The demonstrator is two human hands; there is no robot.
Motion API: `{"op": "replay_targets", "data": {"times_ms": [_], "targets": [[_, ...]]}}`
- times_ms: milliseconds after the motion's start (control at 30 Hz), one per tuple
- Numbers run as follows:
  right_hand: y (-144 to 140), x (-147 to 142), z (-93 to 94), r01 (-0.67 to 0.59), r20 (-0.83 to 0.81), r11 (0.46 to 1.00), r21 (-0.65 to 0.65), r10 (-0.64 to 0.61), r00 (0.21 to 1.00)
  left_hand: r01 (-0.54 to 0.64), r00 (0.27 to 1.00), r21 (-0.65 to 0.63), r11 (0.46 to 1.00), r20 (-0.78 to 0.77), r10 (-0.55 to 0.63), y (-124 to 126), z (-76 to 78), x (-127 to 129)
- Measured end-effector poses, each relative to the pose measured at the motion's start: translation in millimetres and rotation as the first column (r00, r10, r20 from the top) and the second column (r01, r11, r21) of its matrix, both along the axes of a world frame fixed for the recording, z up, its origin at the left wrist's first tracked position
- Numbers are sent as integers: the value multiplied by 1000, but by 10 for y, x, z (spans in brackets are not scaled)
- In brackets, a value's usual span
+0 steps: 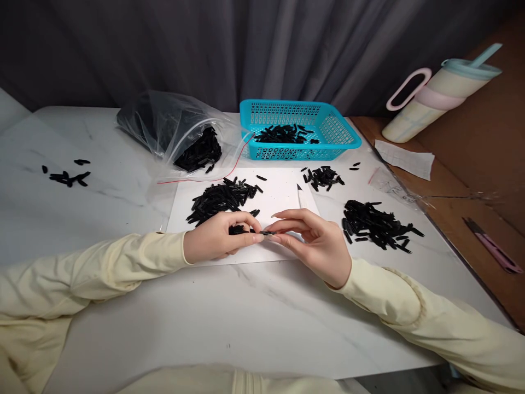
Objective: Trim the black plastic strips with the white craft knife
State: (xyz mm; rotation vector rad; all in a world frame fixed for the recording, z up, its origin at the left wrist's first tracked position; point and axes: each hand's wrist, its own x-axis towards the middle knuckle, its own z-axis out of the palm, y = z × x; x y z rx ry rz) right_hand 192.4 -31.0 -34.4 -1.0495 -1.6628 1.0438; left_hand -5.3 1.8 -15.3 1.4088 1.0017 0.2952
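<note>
My left hand [219, 238] and my right hand [314, 241] meet over a white sheet [283, 194] on the marble table. Both pinch one small black plastic piece [266, 233] between their fingertips. My left hand also cups a few more black pieces [238, 230] under its fingers. A heap of the same black pieces [221, 198] lies on the sheet just beyond my left hand. A second heap [375, 224] lies on the table to the right of my right hand.
A turquoise basket [328, 128] with black pieces stands at the back, a small heap [323, 177] in front of it. A clear bag [180, 131] of pieces lies back left. Loose pieces [68, 176] lie far left. A tumbler [435, 96], paper [404, 157] and a utility knife [494, 253] lie right.
</note>
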Motion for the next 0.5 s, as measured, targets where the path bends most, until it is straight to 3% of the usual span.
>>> {"op": "replay_targets", "data": {"times_ms": [200,500], "targets": [[-4,-6,0,10,21,1000,25,-11,1000,-37,999,-81,996,22,39,-6,10,29],[-25,-17,10,14,61,999,29,-16,998,-34,994,-76,997,101,41,-14,5,25]]}}
